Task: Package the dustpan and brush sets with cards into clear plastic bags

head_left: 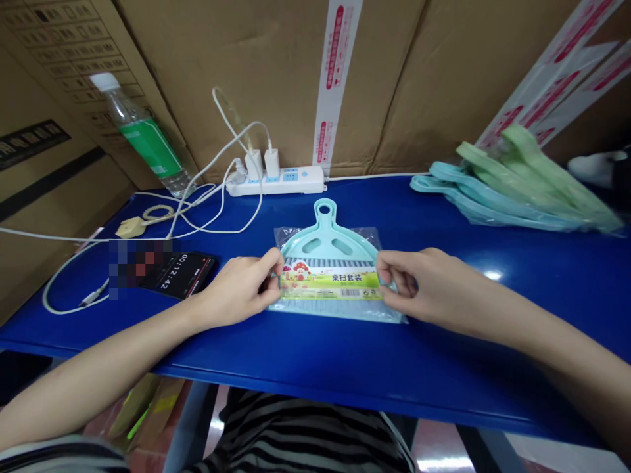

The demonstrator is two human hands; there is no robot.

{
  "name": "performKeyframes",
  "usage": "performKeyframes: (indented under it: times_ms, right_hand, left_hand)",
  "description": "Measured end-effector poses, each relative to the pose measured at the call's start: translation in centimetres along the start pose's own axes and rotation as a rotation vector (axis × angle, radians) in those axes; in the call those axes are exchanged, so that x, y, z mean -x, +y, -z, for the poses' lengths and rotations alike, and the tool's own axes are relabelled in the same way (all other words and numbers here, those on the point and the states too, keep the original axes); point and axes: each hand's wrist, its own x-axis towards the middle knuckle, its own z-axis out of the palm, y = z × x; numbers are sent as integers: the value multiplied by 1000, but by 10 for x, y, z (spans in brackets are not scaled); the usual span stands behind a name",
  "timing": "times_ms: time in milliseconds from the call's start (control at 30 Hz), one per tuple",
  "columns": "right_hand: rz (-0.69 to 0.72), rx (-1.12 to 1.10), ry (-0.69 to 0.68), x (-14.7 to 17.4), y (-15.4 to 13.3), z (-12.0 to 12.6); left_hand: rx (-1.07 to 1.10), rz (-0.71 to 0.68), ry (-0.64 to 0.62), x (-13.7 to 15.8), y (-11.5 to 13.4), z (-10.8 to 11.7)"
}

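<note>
The left hand (254, 286) and the right hand (419, 286) pinch the two sides of a light blue dustpan (323, 251) in a clear bag (340, 310). It's between them on the blue table (320, 361). From here I see a phone (190, 274) near the left hand.

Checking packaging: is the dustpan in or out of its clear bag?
Partly in: the dustpan has its wide part inside the clear bag, whose corners show beside it; the handle pokes beyond the bag's far edge.

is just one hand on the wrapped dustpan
No, the left hand and the right hand each hold one side of the wrapped dustpan.
</note>
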Motion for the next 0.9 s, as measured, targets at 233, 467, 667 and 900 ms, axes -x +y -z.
performKeyframes:
  times_ms: [233,467,667,900]
  right_hand:
    - [25,106,36,-1,-3,0]
    - [236,142,123,4,1,1]
    - [560,108,85,5,-10,-6]
    - [506,159,78,4,-10,-11]
  left_hand:
    - [-37,-11,4,-1,0,0]
    - [-286,-103,140,2,-1,-1]
    - [-382,-420,183,4,4,-4]
    - [-565,-460,-9,4,8,-5]
